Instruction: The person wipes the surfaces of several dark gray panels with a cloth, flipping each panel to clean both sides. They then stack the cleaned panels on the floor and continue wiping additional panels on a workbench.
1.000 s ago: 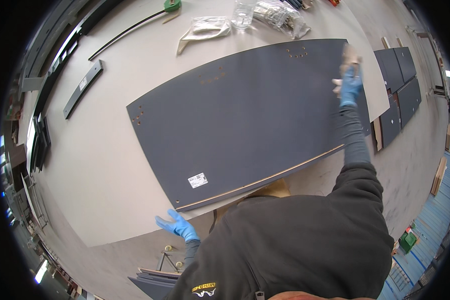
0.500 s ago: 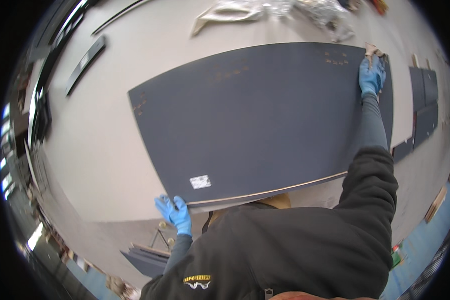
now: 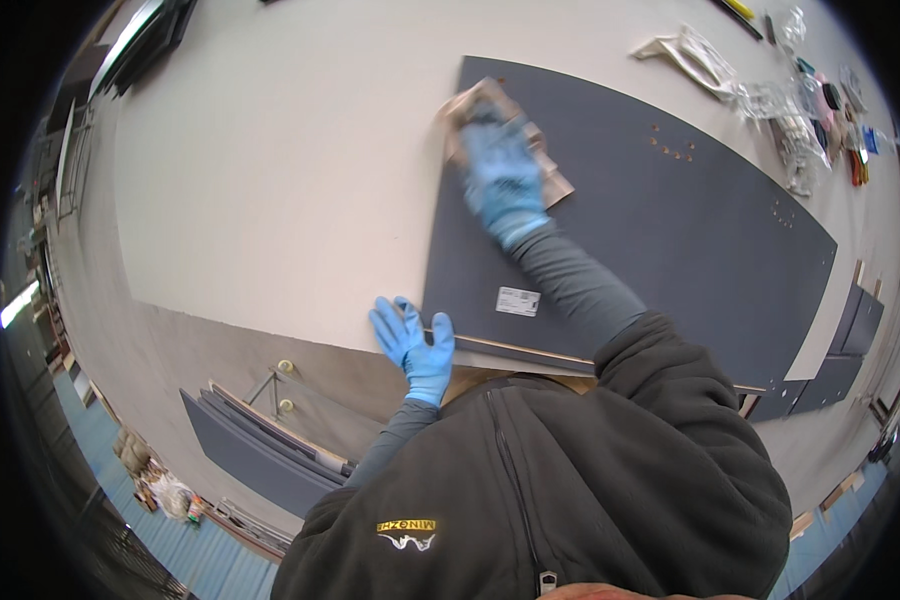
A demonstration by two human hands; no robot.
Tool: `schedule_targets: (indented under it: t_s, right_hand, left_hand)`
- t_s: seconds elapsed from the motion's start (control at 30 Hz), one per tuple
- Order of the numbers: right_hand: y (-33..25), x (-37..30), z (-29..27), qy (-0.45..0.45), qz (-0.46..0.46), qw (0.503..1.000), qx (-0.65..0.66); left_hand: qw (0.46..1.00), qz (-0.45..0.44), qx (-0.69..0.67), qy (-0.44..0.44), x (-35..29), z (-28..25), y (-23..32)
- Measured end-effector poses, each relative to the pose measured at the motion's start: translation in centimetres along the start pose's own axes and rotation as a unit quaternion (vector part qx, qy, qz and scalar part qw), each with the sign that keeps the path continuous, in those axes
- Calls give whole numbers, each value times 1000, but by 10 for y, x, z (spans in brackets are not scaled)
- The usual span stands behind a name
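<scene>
A large dark grey panel (image 3: 650, 260) lies flat on a pale table (image 3: 270, 200). Across its far left corner, my right hand (image 3: 503, 170) in a blue glove presses a crumpled beige cloth (image 3: 555, 185); motion blurs the hand a little. My left hand (image 3: 415, 350), also gloved in blue, rests at the panel's near left corner with fingers spread. A white label (image 3: 518, 302) sits near the panel's front edge, which shows a thin light strip. Small brown holes (image 3: 673, 150) dot the far side.
Clear plastic wrapping (image 3: 800, 140) and small items lie at the far right. More dark panels (image 3: 840, 340) sit at the right. Below the table's front edge, several dark boards (image 3: 260, 450) stand stacked beside a wheeled metal frame (image 3: 270, 390).
My right hand has swept the cloth from the panel's far right corner to its far left corner. The view has shifted; my left hand stays by the near left corner.
</scene>
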State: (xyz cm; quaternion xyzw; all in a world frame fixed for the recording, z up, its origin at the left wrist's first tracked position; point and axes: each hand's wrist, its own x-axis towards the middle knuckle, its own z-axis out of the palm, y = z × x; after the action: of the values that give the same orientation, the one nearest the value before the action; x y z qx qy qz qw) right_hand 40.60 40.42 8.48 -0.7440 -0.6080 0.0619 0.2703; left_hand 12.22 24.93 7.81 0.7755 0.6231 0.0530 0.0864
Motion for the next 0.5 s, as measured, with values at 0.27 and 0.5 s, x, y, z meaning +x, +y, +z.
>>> schedule_targets:
  t_s: [0.27,0.5]
  right_hand:
    - [-234,-122,40,-327,79,790,512]
    - [-312,-72,9,-424,340,534,648]
  left_hand:
    - [917,-178,-292,207,1,-99,-74]
    - [970,-223,-76,59,-69,-94,-170]
